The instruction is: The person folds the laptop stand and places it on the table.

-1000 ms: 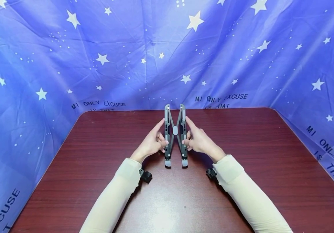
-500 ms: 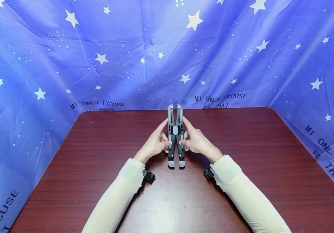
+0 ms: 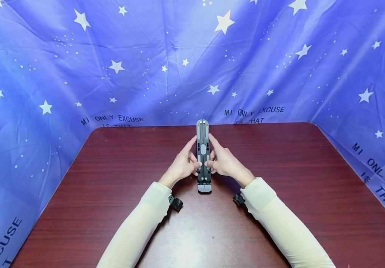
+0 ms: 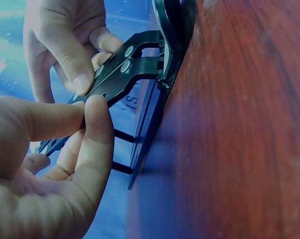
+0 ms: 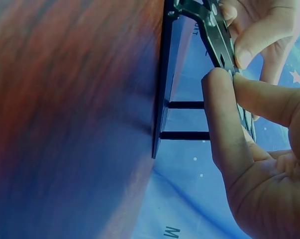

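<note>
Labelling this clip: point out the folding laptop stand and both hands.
Folding laptop stand point(image 3: 203, 149), head view: grey centre cap.
Left hand point(image 3: 180, 163), head view: hand's back.
Right hand point(image 3: 226, 162), head view: hand's back.

- "MI ONLY EXCUSE" point(image 3: 112, 119) is crossing the backdrop point(image 3: 145, 35) beyond the fingers point(image 3: 214, 142), on both sides, a partly hidden "IS THAT" point(image 3: 249, 121) sitting beneath.
- "MI ONLY" point(image 3: 381, 173) is slanting above "IS THAT" far right of the fingers.
- "XCUSE" point(image 3: 3, 242) is rising nearer, left of them.

I see the left arm point(image 3: 135, 223) and right arm point(image 3: 284, 223) slant forward and inward. The left hand point(image 3: 183, 163) and right hand point(image 3: 225, 163) face each other closely, each pinching with its thumb point(image 3: 197, 164), index fingers point(image 3: 191, 143) pointing forward.
</note>
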Tool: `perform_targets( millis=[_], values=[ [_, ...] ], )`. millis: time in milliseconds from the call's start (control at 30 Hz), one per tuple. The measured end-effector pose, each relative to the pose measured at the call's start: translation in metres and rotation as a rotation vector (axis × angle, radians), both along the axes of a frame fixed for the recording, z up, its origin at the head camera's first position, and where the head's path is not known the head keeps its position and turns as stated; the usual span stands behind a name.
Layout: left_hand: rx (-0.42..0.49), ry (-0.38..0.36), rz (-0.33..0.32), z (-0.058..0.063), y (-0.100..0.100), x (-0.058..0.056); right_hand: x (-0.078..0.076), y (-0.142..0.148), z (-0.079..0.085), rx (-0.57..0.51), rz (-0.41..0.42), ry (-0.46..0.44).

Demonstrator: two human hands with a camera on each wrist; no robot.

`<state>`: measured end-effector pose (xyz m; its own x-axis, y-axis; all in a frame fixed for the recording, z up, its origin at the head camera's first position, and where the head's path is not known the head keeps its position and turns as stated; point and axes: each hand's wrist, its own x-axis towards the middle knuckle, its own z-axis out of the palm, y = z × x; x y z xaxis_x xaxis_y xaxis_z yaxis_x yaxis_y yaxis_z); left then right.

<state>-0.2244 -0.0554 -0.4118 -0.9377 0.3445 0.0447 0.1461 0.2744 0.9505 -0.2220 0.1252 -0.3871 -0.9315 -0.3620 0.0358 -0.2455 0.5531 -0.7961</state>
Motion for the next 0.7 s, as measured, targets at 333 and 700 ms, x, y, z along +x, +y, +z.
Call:
perform_targets(
  millis=[333,700],
  values=[
    [-0.008,0.006,0.007,0.001,0.000,-0.001,-0.001,0.000,0.001,0.011,-0.002,-0.009],
    [-0.052,0.032,0.015,0.000,-0.006,-0.001,-0.007,0.009,0.003,-0.060,-0.002,-0.010]
  ],
)
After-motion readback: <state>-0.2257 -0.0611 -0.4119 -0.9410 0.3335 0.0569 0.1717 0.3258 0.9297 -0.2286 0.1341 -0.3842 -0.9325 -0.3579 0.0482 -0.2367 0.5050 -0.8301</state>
